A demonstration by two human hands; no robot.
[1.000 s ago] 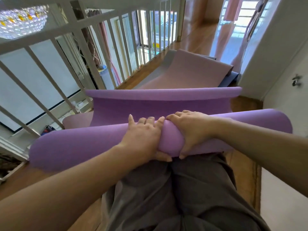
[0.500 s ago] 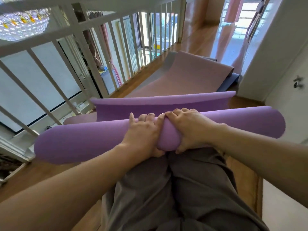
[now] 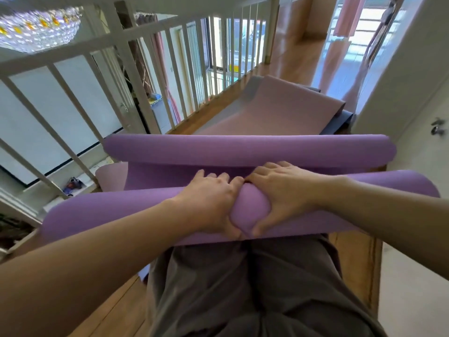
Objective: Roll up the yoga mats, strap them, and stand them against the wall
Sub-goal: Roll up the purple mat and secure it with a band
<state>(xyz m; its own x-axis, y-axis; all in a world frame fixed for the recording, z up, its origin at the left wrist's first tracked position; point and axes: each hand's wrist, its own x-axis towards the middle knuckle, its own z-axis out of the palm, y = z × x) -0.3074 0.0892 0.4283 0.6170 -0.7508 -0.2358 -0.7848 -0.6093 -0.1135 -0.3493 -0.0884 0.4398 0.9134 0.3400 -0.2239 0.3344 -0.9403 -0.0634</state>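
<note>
A purple yoga mat [image 3: 116, 215] is partly rolled into a thick tube held across my thighs. Its loose tail [image 3: 243, 149] arches up and away in front of the roll. My left hand [image 3: 209, 205] and my right hand [image 3: 279, 198] grip the middle of the roll side by side, fingers over the top and thumbs underneath. Beyond it a pink mat [image 3: 274, 110] lies flat on the wooden floor, with the edge of a dark blue mat [image 3: 345, 120] showing under its right side. No strap is visible.
A white railing [image 3: 136, 76] runs along the left, with an open drop behind it. A white wall [image 3: 398, 76] and a door with a handle [image 3: 437, 126] stand on the right. Wooden floor [image 3: 291, 59] stretches ahead toward a bright window. My grey trousers fill the foreground.
The mat's loose tail has risen and spread wider in front of the roll. My hands keep their grip at the middle and have shifted a little further over the roll.
</note>
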